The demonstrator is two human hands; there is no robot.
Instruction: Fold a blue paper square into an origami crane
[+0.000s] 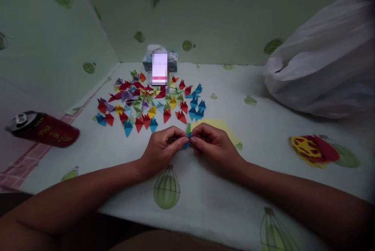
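Note:
Between my two hands is a small piece of folded blue paper (186, 145), mostly covered by my fingers. My left hand (168, 145) pinches it from the left with thumb and forefinger. From the other side my right hand (212, 145) grips it the same way, fingertips almost touching those of the left. A sheet of yellow paper (230, 130) lies on the table behind my right hand. Farther back spreads a loose group of small folded paper cranes (152, 111) in red, blue, yellow, green and purple.
A tissue box (173, 61) stands against the wall, with a lit phone (159, 65) in front of it. To the left is a dark red drink can (49, 130). On the right are a white plastic bag (322, 59) and red and yellow cut-out pieces (310, 149).

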